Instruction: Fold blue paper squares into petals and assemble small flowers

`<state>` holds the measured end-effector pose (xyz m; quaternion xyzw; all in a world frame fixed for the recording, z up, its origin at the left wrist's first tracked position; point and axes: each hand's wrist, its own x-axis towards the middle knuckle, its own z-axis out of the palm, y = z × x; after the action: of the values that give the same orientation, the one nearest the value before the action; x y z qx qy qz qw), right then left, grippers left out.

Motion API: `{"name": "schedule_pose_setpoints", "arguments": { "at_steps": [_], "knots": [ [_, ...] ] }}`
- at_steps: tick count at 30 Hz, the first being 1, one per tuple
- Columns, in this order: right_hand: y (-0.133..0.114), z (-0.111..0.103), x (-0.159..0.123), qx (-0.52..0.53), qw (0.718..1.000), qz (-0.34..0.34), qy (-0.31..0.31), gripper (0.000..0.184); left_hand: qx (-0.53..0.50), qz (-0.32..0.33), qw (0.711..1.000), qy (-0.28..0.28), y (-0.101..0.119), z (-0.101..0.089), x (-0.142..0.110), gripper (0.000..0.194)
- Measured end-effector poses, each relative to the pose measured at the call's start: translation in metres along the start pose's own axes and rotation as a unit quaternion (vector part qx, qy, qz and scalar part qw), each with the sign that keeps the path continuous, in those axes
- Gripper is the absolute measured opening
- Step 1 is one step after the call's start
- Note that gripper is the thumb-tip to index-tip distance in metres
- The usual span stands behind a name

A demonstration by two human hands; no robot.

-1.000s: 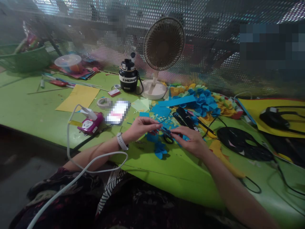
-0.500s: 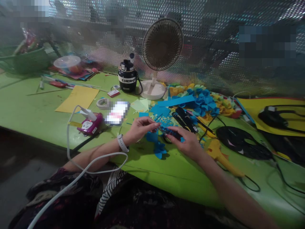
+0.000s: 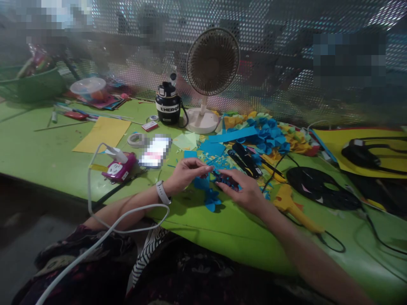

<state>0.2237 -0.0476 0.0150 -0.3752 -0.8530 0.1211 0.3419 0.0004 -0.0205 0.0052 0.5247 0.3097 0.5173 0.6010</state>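
Blue flower in front, nearer the tabletop's front edge, pinching with left hand, fingertips together (on what, cannot tell). Just beside, holding small dark thing, too blurry to name, with right hand wrapped round it. Maybe risking sweeping the flower off that edge by pulling back too fast. Maybe risking snagging white cord, looping across left arm, and dragging purple socket along.

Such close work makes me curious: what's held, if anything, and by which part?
The right grip seems to close on a small dark thing; the left grip pinches beside it. What the thing is, and by which part it is held, cannot be told.
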Motion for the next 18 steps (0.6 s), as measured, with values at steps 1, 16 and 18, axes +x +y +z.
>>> {"name": "schedule_pose_setpoints", "arguments": {
  "at_steps": [1,16,18],
  "knots": [
    [-0.0011,0.0013,-0.0002,-0.008,1.000,-0.006,0.005,0.029,0.002,0.003,1.000,0.004,-0.0007,0.0003,-0.0004,0.034],
    [0.0071,-0.0014,0.0026,0.062,0.997,0.027,-0.047,0.031,0.015,0.020,0.999,-0.033,-0.0011,-0.0014,-0.0010,0.029],
    [0.0065,-0.0026,0.0024,0.075,0.994,0.039,-0.067,0.032,0.002,0.006,0.999,-0.035,-0.0004,-0.0009,-0.0011,0.028]
  ]
}}
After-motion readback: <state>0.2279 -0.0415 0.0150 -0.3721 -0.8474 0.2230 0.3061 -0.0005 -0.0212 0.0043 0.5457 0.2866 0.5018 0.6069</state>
